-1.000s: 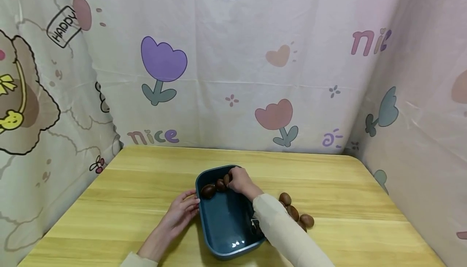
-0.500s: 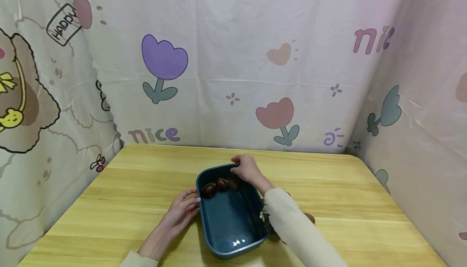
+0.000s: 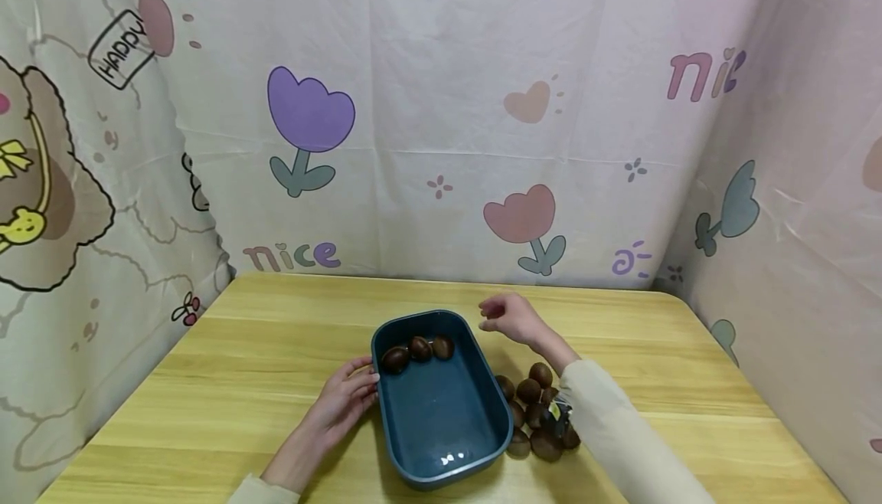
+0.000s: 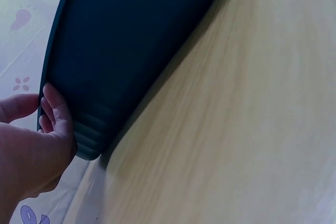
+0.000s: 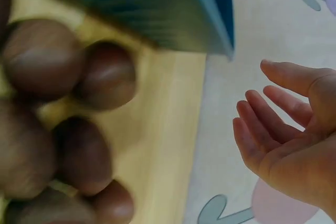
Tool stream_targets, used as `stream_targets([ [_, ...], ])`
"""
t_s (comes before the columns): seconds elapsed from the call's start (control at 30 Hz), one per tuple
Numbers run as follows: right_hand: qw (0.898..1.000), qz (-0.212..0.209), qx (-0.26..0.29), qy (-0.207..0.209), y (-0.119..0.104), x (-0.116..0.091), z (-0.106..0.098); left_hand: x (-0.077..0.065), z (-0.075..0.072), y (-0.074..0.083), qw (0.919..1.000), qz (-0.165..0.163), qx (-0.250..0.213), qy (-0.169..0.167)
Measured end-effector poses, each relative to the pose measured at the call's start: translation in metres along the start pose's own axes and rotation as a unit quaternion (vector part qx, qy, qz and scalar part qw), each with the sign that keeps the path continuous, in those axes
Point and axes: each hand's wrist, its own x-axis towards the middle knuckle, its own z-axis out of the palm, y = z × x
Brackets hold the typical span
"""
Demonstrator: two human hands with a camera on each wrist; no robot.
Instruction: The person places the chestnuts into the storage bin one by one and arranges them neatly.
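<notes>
A dark blue rectangular box (image 3: 448, 412) stands at an angle on the table, with three brown chestnuts (image 3: 419, 348) in a row at its far end. At its left side, my left hand (image 3: 342, 404) holds the box, the thumb at the rim and bent fingers on the outer wall, as the left wrist view shows. Beyond the box's far right corner, my right hand (image 3: 513, 318) hovers with nothing in it; its loosely spread fingers show in the right wrist view. A pile of several chestnuts (image 5: 43, 59) lies against the box's right wall, partly hidden by the right sleeve.
The wooden table (image 3: 276, 335) has a rounded far right corner. Patterned white cloth (image 3: 413, 106) hangs behind it and along both sides. A small dark device (image 3: 556, 412) at the right cuff overlaps the chestnut pile in the head view.
My right hand has let go of a chestnut at the box's far end and moved right, out over the rim. The chestnut now sits at the row's right end. The left hand stays put.
</notes>
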Motion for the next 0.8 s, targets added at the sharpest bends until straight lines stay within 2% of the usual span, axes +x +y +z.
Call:
stream_targets([
  [0.33,0.999,0.019,0.011,-0.034,0.035,-0.026,-0.006,-0.002,0.002,0.001,1.0000,0.000,-0.008,0.001],
  [0.57,0.994,0.005,0.051,-0.096,0.049,-0.040,-0.002,-0.003,0.002,0.002,0.9999,0.002,-0.012,-0.006],
  [0.8,0.988,-0.025,0.038,-0.146,0.058,-0.050,0.008,-0.003,0.003,0.003,0.9999,0.001,-0.014,-0.006],
])
